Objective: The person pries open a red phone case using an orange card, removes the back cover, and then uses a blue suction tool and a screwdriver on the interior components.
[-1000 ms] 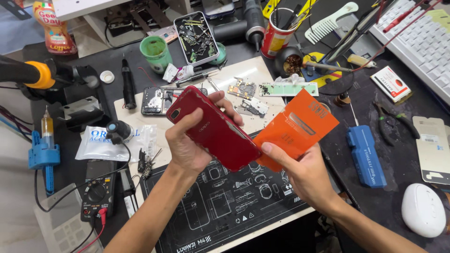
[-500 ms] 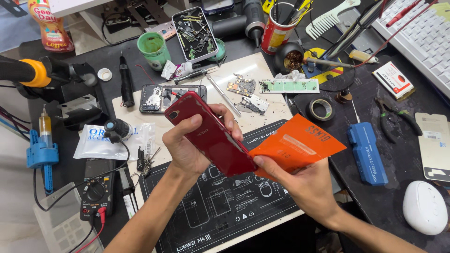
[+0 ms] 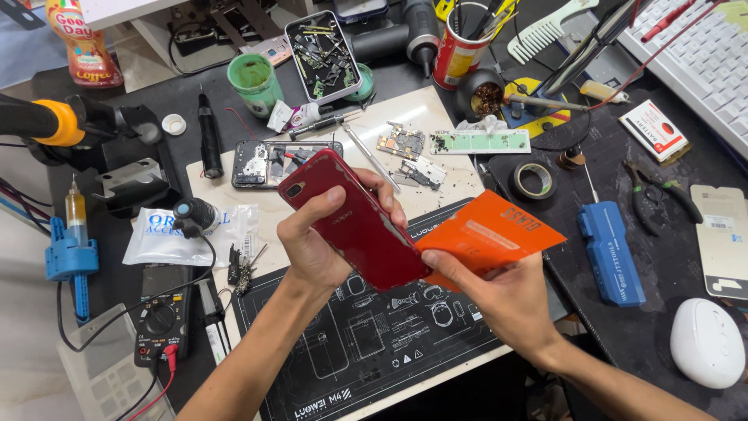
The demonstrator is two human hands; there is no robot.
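My left hand grips a red phone, back cover up, tilted with its camera end toward the far left, above a black repair mat. My right hand holds a flat orange packet by its near edge, and its fingertips touch the phone's lower end. The packet's left corner sits against the phone. Beyond the phone lies an opened phone body on a pale board, with a small circuit board and a green strip nearby.
A blue tool, tape roll, pliers and white mouse lie at right. A multimeter, white pouch and blue syringe stand sit at left. A parts tray, green cup and red can stand behind.
My right hand has turned the orange packet from upright to nearly flat and lowered it toward the phone's near end. My left hand keeps the red phone in about the same place.
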